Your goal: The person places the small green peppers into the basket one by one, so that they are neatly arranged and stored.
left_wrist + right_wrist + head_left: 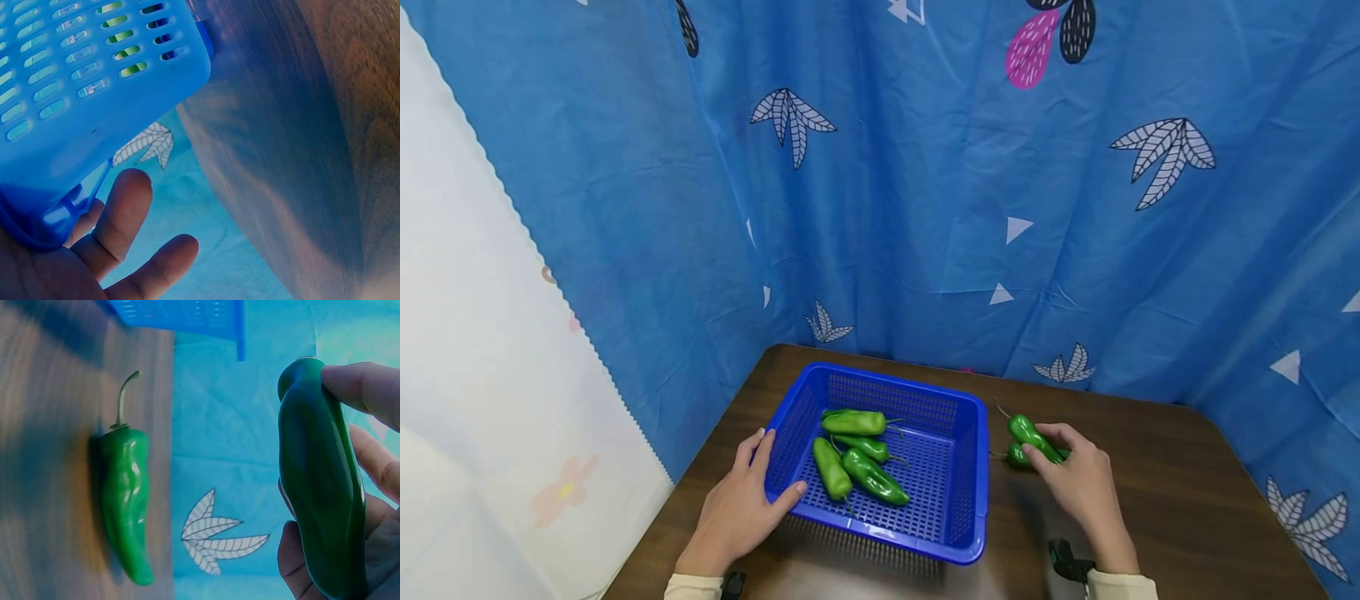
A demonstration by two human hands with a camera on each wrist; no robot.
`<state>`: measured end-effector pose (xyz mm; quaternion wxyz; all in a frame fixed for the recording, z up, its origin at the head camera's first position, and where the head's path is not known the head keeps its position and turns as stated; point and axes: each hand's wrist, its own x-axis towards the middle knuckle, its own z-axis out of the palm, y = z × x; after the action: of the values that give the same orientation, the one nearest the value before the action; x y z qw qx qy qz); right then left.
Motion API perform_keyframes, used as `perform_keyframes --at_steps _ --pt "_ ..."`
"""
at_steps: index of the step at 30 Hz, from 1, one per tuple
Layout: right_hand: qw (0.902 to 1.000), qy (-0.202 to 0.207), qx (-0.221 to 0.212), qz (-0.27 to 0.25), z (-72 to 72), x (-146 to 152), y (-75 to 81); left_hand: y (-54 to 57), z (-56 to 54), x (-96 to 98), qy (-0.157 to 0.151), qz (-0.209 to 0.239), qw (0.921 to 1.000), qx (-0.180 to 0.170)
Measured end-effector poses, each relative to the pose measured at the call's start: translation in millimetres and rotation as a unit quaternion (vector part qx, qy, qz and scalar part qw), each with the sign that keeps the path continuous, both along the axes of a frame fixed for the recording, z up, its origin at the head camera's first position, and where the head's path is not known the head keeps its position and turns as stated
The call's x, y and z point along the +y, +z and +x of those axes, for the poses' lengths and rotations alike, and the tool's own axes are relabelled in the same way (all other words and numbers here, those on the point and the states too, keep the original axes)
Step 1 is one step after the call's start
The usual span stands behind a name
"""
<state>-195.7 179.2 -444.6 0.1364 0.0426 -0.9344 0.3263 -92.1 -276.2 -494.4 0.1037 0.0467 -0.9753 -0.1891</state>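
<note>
A blue plastic basket holds several green peppers, two of them lighter green. At its near left corner my left hand touches the rim, thumb on the front edge and fingers along the left side. In the left wrist view, the fingers extend loosely below the basket's perforated wall. Right of the basket, my right hand pinches a glossy green pepper between thumb and fingers. Another green pepper lies on the table behind the held pepper, its stem up in the right wrist view.
The basket stands on a dark wooden table. A blue patterned curtain hangs along the table's far edge. At the left is a white cloth with a scalloped edge. Black wrist straps show by the cream sleeves.
</note>
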Motion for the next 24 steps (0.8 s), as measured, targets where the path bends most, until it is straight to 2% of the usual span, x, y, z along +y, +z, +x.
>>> perform_keyframes --at_steps 4,11,24 --pt "0.9998 0.014 0.017 0.001 -2.9 -4.2 7.5 -0.4 -0.7 -0.2 0.000 0.000 1.0000 0.000" --pt "0.9992 0.033 0.022 0.003 -6.9 -12.4 16.9 0.5 -0.1 -0.1 0.002 -0.001 1.0000 -0.001" --pt "0.9957 0.072 0.057 -0.014 -16.8 -41.2 42.3 1.4 0.5 0.4 0.004 0.000 0.9999 -0.010"
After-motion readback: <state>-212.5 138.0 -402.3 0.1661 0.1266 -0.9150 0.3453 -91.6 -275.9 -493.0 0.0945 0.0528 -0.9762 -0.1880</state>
